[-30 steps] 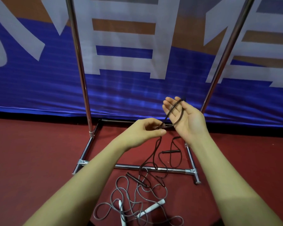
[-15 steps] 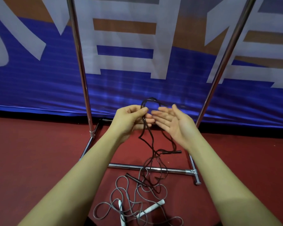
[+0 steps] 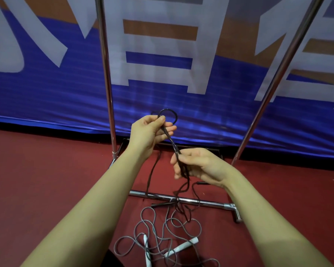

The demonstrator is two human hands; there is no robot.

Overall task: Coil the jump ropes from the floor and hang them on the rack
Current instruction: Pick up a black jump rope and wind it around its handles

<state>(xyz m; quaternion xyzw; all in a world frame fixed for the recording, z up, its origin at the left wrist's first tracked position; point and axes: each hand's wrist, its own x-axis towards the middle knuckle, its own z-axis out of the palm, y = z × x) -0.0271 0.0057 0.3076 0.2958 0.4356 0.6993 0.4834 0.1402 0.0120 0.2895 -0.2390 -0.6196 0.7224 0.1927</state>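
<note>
A thin black jump rope (image 3: pixel 173 145) runs between both hands. My left hand (image 3: pixel 149 130) pinches it just below a small loop that stands above the thumb. Lower and to the right, my right hand (image 3: pixel 199 164) grips several strands of the same rope. From there the rope hangs to the floor, with its black handles near the rack's front base bar (image 3: pixel 206 201). A grey jump rope (image 3: pixel 163 231) with white handles lies tangled on the red floor below my arms. The chrome rack's left upright (image 3: pixel 106 74) and right upright (image 3: pixel 278 74) rise either side of my hands.
A blue, white and orange banner (image 3: pixel 46 83) covers the wall right behind the rack. The red floor (image 3: pixel 37 180) spreads left and right of the rack's base. The rack's top bar is out of view.
The hands have parted: my right hand dropped down and right along the black rope and closed on its strands, while my left hand kept the loop at the top.
</note>
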